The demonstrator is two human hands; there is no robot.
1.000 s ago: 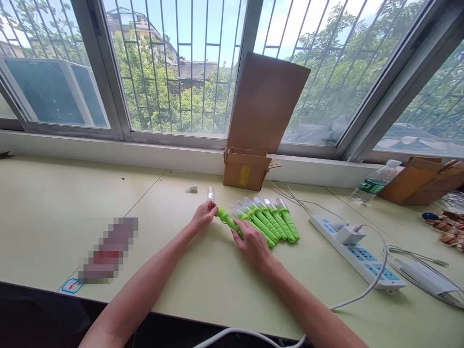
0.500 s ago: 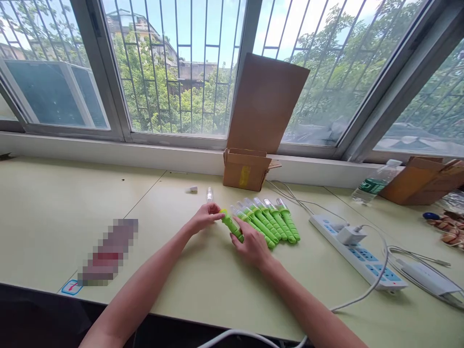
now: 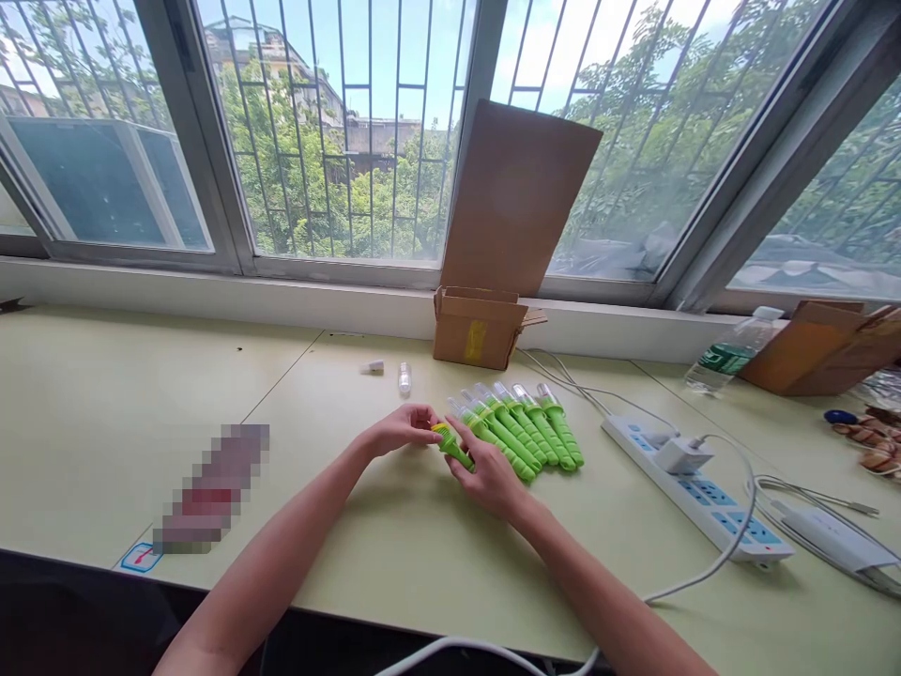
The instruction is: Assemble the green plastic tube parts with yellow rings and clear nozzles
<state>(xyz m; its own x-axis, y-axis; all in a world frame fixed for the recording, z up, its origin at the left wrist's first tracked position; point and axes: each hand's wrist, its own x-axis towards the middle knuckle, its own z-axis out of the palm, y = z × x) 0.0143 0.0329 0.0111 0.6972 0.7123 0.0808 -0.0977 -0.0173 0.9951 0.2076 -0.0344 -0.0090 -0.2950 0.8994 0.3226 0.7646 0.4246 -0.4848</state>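
Note:
My right hand [image 3: 487, 472] is closed around a green grip-like handle [image 3: 455, 448] with a yellow threaded end, which tilts up to the left over the table. At that yellow end, the thumb and fingers of my left hand [image 3: 408, 428] are pinched together. Just right of my hands lies a row of several similar green handles [image 3: 525, 441], each topped with a clear cap. Beyond my left hand are a small clear capsule-shaped cap [image 3: 404, 378] and a small white piece [image 3: 374, 367]. The lower end of the held handle is hidden by my right hand.
An open cardboard box [image 3: 473, 338] with a tall raised flap stands against the window ledge. To the right lie a white power strip [image 3: 694, 493] with plugs and cables, a plastic bottle [image 3: 732, 352] and another carton [image 3: 799, 357]. A blurred-out object [image 3: 215, 488] lies at left.
Both hands have stayed together on the green handle. My left hand has shifted slightly down and right, and more of the clear cap behind it shows. The handle's yellow end has moved lower.

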